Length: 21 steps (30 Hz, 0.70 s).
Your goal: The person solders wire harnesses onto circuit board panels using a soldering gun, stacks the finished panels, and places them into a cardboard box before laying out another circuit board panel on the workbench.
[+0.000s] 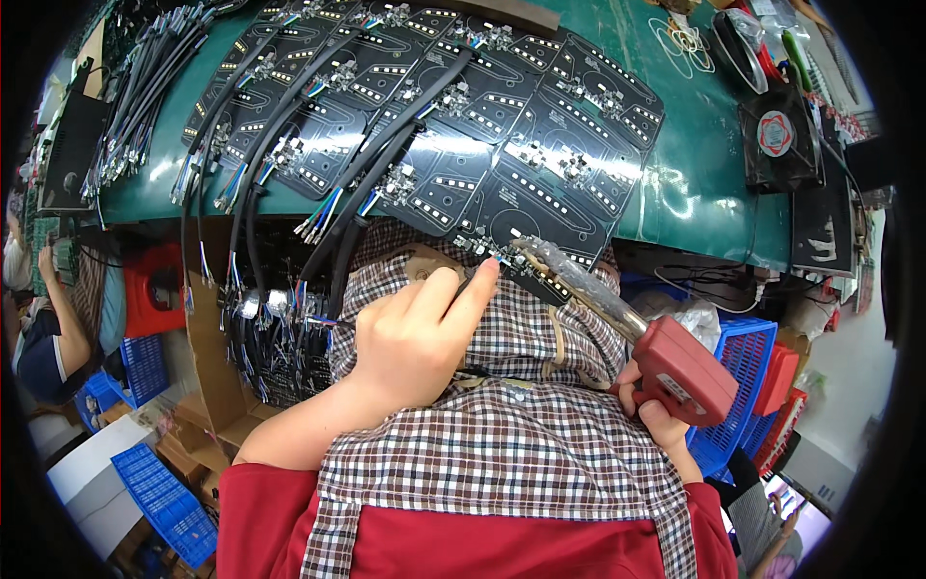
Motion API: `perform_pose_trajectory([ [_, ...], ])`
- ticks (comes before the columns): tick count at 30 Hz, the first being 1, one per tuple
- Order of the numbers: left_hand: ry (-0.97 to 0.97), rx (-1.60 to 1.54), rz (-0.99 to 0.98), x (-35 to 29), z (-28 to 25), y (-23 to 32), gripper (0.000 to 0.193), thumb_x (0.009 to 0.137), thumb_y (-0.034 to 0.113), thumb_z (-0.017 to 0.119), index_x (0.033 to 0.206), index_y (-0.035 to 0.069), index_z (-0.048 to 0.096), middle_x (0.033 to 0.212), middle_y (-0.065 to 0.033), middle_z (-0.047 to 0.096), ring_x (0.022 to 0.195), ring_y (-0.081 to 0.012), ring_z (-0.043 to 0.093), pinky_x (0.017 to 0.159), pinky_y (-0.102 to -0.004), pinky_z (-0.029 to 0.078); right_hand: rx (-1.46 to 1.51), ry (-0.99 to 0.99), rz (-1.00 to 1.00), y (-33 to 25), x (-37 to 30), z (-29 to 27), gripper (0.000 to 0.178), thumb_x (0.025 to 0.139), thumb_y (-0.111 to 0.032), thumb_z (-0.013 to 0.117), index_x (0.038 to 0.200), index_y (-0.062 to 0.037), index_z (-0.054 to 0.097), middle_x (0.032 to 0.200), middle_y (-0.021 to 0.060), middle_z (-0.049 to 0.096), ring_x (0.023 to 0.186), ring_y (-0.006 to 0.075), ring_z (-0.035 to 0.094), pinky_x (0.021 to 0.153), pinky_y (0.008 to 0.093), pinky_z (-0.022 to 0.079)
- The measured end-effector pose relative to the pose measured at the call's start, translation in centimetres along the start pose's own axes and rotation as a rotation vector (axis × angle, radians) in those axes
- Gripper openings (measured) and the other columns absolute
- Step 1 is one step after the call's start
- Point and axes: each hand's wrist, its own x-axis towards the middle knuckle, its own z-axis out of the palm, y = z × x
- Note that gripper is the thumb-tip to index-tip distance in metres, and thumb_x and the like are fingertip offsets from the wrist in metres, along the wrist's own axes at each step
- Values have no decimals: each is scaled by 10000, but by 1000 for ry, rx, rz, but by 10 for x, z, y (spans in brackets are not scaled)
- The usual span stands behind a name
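My left hand (410, 333) is curled, its index fingertip pressed at the near edge of a black circuit board (545, 198). A short bit of dark cable (465, 287) shows between its fingers; the rest is hidden by the hand. Small coloured wire ends lie by the fingertip. In my right hand (661, 415) is a red-handled soldering gun (685, 372), held by its grip. Its long, grey-crusted barrel slants up and left, with the tip end close to my left fingertip at the board's edge.
More joined black boards (386, 96) cover the green table (704, 207), with dark cables (280, 116) hanging over its edge. A cable bundle (154, 87) lies far left. At right stand a small fan (775, 135) and a blue crate (738, 357). Other people sit at both sides.
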Motion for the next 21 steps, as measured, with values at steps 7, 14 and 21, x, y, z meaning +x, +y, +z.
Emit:
perform_pose_trajectory([
  [7, -60, 44, -42, 0, -1, 3, 284, 664, 125, 689, 942, 86, 647, 585, 4, 419, 411, -116, 432, 385, -247, 353, -133, -72, -26, 1, 1, -3, 740, 679, -66, 677, 1289, 39, 273, 916, 148, 574, 577, 101, 478, 535, 214, 397],
  [14, -47, 68, 5, 2, -3, 3, 320, 648, 118, 622, 962, 59, 633, 587, 8, 397, 429, -95, 433, 374, -225, 351, -161, -58, -61, 6, 1, -8, 760, 684, -22, 666, 1321, 17, 254, 956, 158, 575, 731, 140, 552, 612, 224, 445],
  [21, -94, 70, -22, 2, -3, 5, 277, 677, 140, 684, 941, 67, 641, 586, 4, 418, 443, -111, 453, 393, -243, 367, -182, -29, -56, 10, -1, -11, 750, 674, -15, 680, 1307, 28, 279, 969, 155, 577, 794, 161, 574, 644, 242, 467],
])
